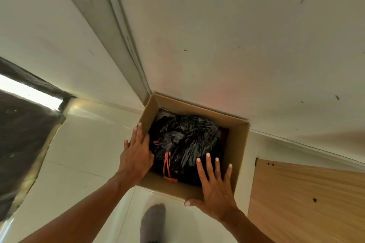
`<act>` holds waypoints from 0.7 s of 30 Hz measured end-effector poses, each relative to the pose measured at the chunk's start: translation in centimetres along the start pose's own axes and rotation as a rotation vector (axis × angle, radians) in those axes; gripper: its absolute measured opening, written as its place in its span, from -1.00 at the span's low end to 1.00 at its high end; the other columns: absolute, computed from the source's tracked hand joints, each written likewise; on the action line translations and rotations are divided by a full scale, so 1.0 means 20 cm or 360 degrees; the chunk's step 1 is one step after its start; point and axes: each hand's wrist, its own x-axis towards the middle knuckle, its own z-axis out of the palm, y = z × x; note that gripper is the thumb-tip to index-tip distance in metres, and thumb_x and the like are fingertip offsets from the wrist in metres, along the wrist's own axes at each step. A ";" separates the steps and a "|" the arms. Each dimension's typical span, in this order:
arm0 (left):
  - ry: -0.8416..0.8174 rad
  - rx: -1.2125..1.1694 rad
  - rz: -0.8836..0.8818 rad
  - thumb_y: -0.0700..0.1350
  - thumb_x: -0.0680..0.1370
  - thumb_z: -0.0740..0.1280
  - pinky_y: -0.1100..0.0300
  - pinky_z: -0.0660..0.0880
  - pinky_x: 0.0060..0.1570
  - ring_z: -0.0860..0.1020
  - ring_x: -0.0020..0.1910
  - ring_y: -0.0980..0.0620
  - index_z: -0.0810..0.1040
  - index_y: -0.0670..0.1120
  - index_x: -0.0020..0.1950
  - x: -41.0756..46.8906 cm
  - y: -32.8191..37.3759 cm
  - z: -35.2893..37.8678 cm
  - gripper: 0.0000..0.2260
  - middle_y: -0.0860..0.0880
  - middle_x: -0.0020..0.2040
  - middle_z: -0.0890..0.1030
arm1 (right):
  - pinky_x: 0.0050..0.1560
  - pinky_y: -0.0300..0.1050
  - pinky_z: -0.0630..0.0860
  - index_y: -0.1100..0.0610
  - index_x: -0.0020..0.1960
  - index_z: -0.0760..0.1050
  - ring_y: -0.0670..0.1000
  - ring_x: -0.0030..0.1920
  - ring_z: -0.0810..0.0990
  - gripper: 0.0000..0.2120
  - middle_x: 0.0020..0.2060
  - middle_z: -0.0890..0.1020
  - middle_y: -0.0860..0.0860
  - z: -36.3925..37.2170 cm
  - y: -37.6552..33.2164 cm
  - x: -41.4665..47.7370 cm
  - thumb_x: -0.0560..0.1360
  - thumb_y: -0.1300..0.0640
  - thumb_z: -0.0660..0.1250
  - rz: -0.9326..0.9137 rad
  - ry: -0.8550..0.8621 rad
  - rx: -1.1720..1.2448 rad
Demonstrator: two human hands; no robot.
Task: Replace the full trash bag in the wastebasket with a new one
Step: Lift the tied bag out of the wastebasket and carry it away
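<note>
Trash bag, black and bulging, sits inside the cardboard box that serves as the wastebasket, pushed into the corner where two pale walls meet. Its neck looks cinched, with an orange drawstring trailing down its near side.

The person's left hand lies flat along the box's left edge, fingers straight and gripping nothing. The right hand is spread wide over the near right corner, thumb outside the front wall, also holding nothing.

From where I stand, the job is just starting: the full bag is not yet lifted. I'd steady the box with one hand and take the drawstring with the other, pulling straight up so the thin plastic doesn't snag on the cardboard edge or tear under the load.

Counting: one full bag, one box, one drawstring, two hands, and one grey-socked foot on the glossy floor. I see no fresh bag anywhere. A wooden panel stands to the right.
</note>
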 end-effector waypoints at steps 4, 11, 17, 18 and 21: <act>-0.0095 0.0032 -0.0029 -0.03 0.65 0.17 -0.22 -0.01 0.52 -0.15 0.61 -0.25 0.20 -0.06 0.57 -0.08 0.06 -0.08 -0.51 -0.26 0.62 -0.18 | 0.40 0.41 -0.04 0.10 0.58 0.20 0.35 0.50 0.18 0.23 0.53 0.20 0.30 0.00 -0.02 -0.05 0.16 -0.69 0.11 0.0115 -0.0053 0.0078; -0.0084 0.0114 0.0137 -0.03 0.66 0.17 -0.22 0.00 0.52 -0.08 0.60 -0.29 0.14 -0.03 0.61 -0.50 0.34 -0.32 -0.48 -0.28 0.62 -0.07 | 0.51 0.15 -0.34 0.06 0.62 -0.27 0.23 0.59 -0.26 -0.17 0.58 -0.28 0.20 -0.39 -0.07 -0.37 0.57 -0.37 -0.05 0.0140 0.0214 0.0197; 0.0059 0.0228 0.0197 -0.09 0.19 0.65 -0.31 0.57 -0.01 0.57 0.24 -0.37 0.66 -0.10 0.18 -0.99 0.64 -0.60 -0.43 -0.34 0.29 0.55 | 0.55 0.11 -0.21 0.07 0.63 -0.21 0.20 0.59 -0.24 -0.26 0.59 -0.27 0.18 -0.82 -0.06 -0.91 0.62 -0.29 -0.08 0.0133 0.0318 0.0329; 0.0091 0.0225 0.0198 -0.09 0.19 0.65 -0.31 0.56 0.00 0.56 0.24 -0.38 0.66 -0.10 0.17 -1.08 0.69 -0.66 -0.44 -0.34 0.29 0.55 | 0.55 0.10 -0.19 0.07 0.63 -0.19 0.19 0.60 -0.23 -0.29 0.59 -0.25 0.18 -0.89 -0.05 -1.02 0.64 -0.26 -0.04 0.0130 0.0338 0.0357; 0.0196 0.0192 0.0163 -0.07 0.39 0.54 -0.33 0.46 0.20 0.42 0.40 -0.38 0.60 -0.10 0.30 -1.36 0.86 -0.85 -0.51 -0.33 0.43 0.44 | 0.55 0.08 -0.17 0.07 0.63 -0.15 0.18 0.60 -0.20 -0.32 0.60 -0.21 0.18 -1.05 -0.02 -1.34 0.66 -0.21 -0.02 0.0113 0.0386 0.0460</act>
